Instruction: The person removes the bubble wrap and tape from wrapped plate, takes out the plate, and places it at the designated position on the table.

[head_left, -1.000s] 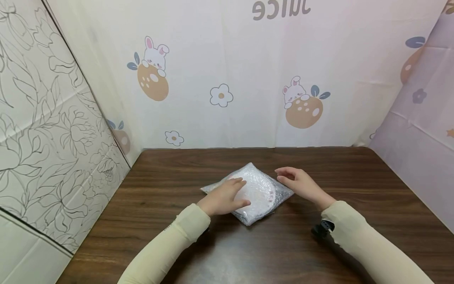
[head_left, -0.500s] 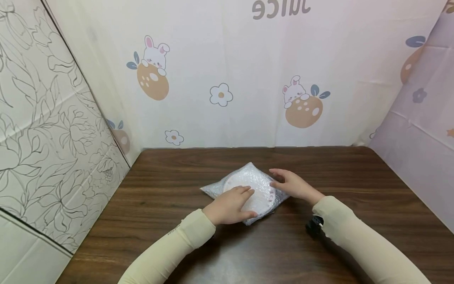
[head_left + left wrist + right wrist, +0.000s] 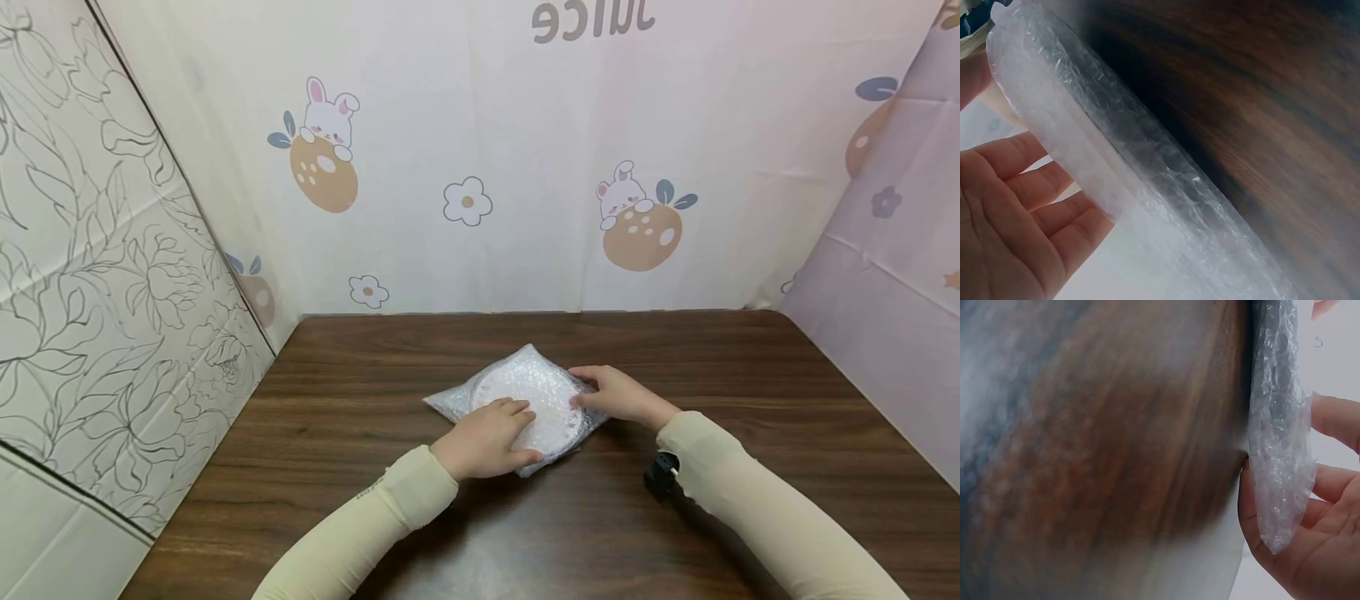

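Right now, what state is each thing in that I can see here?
Package: wrapped in bubble wrap, lying on the table; whether sealed, can't tell.
Round white item: inside the package.
Left hand: resting on the package, fingers loosely extended.
Right hand: curled around the package's right corner.
Printed backdrop: hanging, lightly creased.

Package, bubble-wrapped, round and white in middle, lies flat on brown wooden table. My left hand rests on its near left side, fingers across top. My right hand grips its right corner. Black device beneath my right sleeve. Rabbit-print sheet behind.
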Tool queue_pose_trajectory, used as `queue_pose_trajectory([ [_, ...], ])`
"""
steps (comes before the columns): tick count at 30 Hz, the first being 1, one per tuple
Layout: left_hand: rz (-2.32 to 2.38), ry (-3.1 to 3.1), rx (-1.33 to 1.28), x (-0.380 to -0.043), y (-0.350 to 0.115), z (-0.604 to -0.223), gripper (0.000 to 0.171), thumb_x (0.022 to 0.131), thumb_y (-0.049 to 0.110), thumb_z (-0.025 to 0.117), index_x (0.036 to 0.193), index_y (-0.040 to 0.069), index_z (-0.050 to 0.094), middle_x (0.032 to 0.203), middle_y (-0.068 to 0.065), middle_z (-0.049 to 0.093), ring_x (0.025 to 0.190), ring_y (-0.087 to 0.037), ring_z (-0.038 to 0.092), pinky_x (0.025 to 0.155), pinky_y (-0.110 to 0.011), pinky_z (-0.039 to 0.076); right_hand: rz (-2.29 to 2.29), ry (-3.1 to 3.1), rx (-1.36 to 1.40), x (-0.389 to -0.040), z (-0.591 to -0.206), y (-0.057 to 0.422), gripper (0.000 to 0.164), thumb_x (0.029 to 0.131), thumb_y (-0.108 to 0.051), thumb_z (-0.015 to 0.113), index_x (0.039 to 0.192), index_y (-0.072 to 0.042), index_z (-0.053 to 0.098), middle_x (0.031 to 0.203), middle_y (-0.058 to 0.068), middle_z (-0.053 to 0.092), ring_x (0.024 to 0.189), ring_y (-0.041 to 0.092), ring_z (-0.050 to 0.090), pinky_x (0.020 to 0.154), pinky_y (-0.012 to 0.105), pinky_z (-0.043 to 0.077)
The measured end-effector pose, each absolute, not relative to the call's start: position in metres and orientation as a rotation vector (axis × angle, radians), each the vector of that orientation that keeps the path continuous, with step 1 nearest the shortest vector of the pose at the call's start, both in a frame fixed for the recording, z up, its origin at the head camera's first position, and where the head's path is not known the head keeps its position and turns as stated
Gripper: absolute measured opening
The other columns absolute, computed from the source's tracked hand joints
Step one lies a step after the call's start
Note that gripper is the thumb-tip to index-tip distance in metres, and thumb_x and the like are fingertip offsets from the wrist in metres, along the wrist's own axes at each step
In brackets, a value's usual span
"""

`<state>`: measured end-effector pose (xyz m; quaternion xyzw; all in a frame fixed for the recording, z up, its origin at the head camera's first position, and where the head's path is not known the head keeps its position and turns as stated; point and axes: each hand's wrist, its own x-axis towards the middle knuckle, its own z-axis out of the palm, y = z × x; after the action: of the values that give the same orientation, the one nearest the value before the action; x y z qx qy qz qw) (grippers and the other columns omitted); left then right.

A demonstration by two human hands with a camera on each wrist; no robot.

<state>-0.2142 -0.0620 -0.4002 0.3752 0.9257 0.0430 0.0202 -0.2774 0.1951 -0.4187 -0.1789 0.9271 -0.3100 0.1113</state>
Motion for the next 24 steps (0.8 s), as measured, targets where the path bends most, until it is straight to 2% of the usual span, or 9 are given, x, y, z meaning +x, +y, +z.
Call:
queue_pose_trajectory([
  [5,0.089,2.897,1.145,-0.212,-0.058,-0.401,0.061,0.094,0.053,0.056,0.137,0.009,0.057,0.144,-0.008,0.054,0.134,-0.024,0.050,0.113,-0.034,0.040,-0.911,2.719,-0.517,-0.278,-0.420,0.196,0.058,0.093,-0.023,0.066,0.142,0.003,0.047,0.143,0.026,0.050,0.133,0.041,0.047,0.108,0.057,0.040],
  [9,0.033,2.943,1.163,-0.209,-0.054,-0.401,0.060,0.094,0.053,0.057,0.135,0.009,0.058,0.140,-0.008,0.057,0.131,-0.024,0.054,0.108,-0.035,0.045,-0.918,2.722,-0.508,-0.278,-0.421,0.196,0.058,0.093,-0.023,0.066,0.142,0.002,0.048,0.142,0.025,0.052,0.131,0.039,0.049,0.107,0.056,0.041],
  [17,-0.129,2.998,1.367,-0.201,-0.040,-0.404,0.058,0.091,0.051,0.063,0.129,0.008,0.061,0.129,-0.006,0.063,0.119,-0.021,0.060,0.103,-0.029,0.048,-0.921,2.709,-0.508,-0.277,-0.420,0.198,0.059,0.093,-0.023,0.067,0.143,0.001,0.047,0.142,0.026,0.051,0.131,0.040,0.049,0.106,0.056,0.042],
  [24,-0.386,3.039,1.508,-0.195,-0.027,-0.410,0.055,0.085,0.054,0.069,0.120,0.012,0.064,0.113,0.000,0.064,0.100,-0.016,0.060,0.082,-0.025,0.053,-0.933,2.710,-0.522,-0.278,-0.420,0.198,0.060,0.093,-0.024,0.067,0.143,0.001,0.047,0.142,0.025,0.051,0.131,0.039,0.048,0.106,0.056,0.042],
])
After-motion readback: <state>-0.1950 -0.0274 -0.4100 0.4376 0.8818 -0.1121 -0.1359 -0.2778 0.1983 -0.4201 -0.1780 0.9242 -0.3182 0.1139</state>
